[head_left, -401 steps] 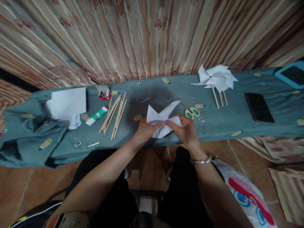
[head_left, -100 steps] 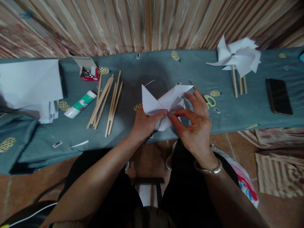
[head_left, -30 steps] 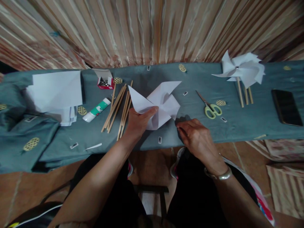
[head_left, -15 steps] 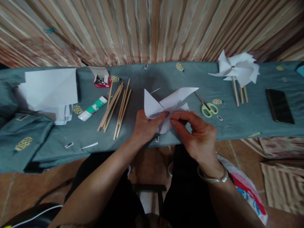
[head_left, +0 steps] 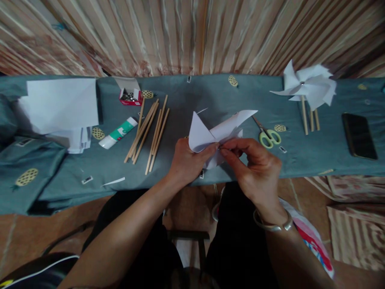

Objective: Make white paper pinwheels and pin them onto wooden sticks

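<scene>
A white paper pinwheel [head_left: 230, 125] with folded blades is held above the table's front part. My left hand [head_left: 188, 160] is closed on its left side, the thumb pressed over the middle. At that same middle, my right hand [head_left: 252, 162] pinches a tiny metal thumbtack [head_left: 219, 147], mostly hidden between thumb and forefinger. Both thumbs nearly touch. Just right of the pinwheel lie green-handled scissors [head_left: 269, 138]. Several wooden sticks [head_left: 141, 132] lie to the left of my left hand.
A red box of thumbtacks [head_left: 130, 97] stands open behind a glue tube [head_left: 118, 133]. White paper sheets [head_left: 63, 104] are stacked at the left. Finished pinwheels on sticks [head_left: 314, 86] lie at the back right, near a black phone [head_left: 359, 135]. A paper scrap [head_left: 114, 181] lies near the front edge.
My right hand has brought the thumbtack in against the pinwheel's middle, beside my left thumb. The pinwheel is tilted slightly differently. The whole view has shifted a little.
</scene>
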{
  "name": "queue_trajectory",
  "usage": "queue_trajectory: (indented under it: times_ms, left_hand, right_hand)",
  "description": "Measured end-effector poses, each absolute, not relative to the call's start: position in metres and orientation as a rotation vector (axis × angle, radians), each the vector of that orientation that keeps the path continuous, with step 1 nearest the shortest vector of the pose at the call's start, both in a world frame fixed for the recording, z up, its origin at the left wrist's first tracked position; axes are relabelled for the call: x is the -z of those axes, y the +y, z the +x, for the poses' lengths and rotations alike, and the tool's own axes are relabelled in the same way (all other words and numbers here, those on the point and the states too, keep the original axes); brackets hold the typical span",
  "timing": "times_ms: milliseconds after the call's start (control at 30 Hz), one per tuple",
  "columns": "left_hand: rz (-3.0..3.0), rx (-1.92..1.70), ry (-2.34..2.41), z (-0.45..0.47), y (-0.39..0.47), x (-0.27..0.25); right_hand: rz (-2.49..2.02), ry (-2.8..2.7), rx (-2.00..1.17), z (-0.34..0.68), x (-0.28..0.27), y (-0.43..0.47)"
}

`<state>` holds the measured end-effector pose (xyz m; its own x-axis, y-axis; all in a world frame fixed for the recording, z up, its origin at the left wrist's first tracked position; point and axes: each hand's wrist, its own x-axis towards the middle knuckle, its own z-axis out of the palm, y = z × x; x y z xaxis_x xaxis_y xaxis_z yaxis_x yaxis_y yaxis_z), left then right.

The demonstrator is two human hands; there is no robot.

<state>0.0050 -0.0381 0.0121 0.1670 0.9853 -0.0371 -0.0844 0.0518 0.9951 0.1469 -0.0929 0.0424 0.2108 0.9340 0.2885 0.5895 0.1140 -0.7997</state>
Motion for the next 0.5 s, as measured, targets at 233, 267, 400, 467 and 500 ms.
queue_trajectory:
  times_ms: [233,267,400,467,500]
  left_hand:
    - [1.202,-1.095,1.048,0.0036,-0.0385,-0.0140]
    - [1.206,-1.095,1.047,0.0035,-0.0384,-0.0142]
    - [1.213,-1.078,1.062,0.0030,-0.0382,-0.0148]
    - [1.229,-1.069,1.067,0.0028,-0.0380,-0.0154]
    - [1.237,-1.065,1.066,0.0027,-0.0379,-0.0158]
  right_hand:
    - [-1.532,-1.431,-0.542,0.1471,-0.0404,-0.0924]
    - [-1.530,-1.424,-0.548,0.1470,-0.0405,-0.0924]
    - [-1.520,-1.406,-0.561,0.1474,-0.0409,-0.0920]
    - [-1.520,-1.402,-0.572,0.1480,-0.0409,-0.0917]
    - [-1.522,-1.402,-0.576,0.1483,-0.0411,-0.0915]
